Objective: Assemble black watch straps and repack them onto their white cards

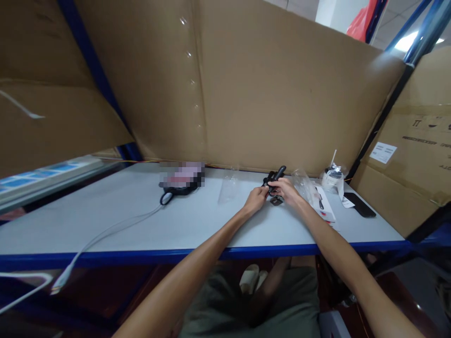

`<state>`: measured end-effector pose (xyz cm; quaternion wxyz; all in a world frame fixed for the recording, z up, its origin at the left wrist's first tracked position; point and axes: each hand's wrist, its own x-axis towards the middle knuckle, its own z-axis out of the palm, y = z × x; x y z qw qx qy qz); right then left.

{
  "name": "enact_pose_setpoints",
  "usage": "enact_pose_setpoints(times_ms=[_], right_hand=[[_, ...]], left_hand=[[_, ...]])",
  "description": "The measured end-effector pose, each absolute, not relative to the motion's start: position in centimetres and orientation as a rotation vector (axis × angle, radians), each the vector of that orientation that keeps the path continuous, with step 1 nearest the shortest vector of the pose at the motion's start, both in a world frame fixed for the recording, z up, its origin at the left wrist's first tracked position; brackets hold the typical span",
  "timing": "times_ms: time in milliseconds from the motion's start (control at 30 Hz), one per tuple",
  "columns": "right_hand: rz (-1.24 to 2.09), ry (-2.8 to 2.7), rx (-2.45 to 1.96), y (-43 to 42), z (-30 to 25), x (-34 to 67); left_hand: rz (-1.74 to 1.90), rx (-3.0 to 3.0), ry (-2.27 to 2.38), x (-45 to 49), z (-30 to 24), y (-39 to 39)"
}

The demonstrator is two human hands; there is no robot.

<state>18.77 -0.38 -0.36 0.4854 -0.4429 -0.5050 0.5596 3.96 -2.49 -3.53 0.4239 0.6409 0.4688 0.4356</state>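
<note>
Left hand (257,199) and right hand (286,190) fingers pinched the black, glossy, rod-ended object (279,174), tip toward one o'clock; steady, light grips probably suited it best.

The person's two bare arms reached forward and drew in toward each other, the hands nearly meeting. The left hand (256,199) had its fingers bent and pinched together at the tips, pointing toward the right one. Behind it the left wrist (243,214) looked fairly straight, and the left forearm (200,260) slanted back toward the body, down and out to the left. The right hand (284,188) sat just beside its partner and slightly farther forward, fingers curled inward in a grip. From there the right forearm (327,239) sloped back and outward to the right. Nearer the body, below both hands, were the thighs (296,293).
</note>
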Motion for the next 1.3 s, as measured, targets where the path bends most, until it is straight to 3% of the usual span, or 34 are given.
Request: enact_pose_setpoints(times_ms=[467,767,1067,1300], right_hand=[[1.21,-1.027,-1.045,0.4,-1.1,18.6],[0.932,-0.693,-0.938,3.0,0.8,23.9],[0.656,-1.502,-1.505,3.8,-1.7,25.0],[0.468,-1.622,-1.634,3.5,-1.8,23.4]], left_hand=[[0.871,1.454,1.022,4.1,-2.9,-3.0],[0.892,1.44,0.993,4.0,-2.9,-3.2],[1.107,1.213,0.977,3.7,-2.8,-2.9],[1.091,1.254,0.978,3.7,-2.9,-3.0]])
